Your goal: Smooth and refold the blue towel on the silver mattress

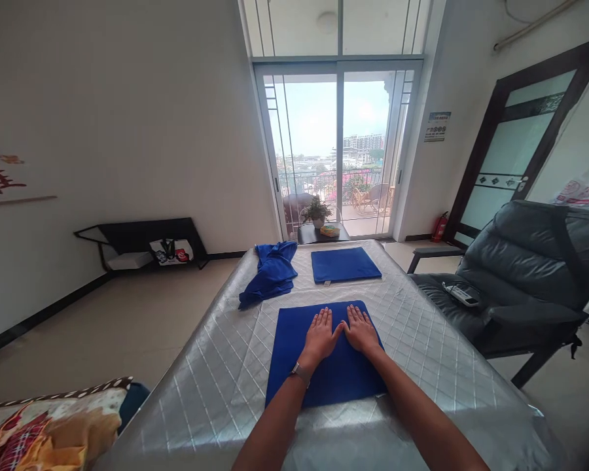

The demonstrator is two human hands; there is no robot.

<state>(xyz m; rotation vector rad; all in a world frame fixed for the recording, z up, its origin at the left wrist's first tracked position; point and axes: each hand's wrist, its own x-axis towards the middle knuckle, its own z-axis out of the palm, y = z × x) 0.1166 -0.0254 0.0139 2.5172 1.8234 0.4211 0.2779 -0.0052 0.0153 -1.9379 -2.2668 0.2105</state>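
Flat on the table in front of me lies a blue folded cloth (287,353). My left hand (321,335) rests palm down on its upper middle, fingers stretched forward. Beside it my right hand (360,328) also lies flat on the cloth, and the two thumbs meet. Farther back sits a second blue folded cloth (346,264), a neat rectangle with a small white tag at its near edge. To its left a crumpled blue cloth (271,273) lies loosely bunched.
A silver quilted cover (216,386) spreads over the table. A dark recliner (515,275) stands close on the right, a white device (461,294) on its seat. Patterned fabric (53,425) is heaped at the lower left. A potted plant (317,210) stands beyond the far edge.
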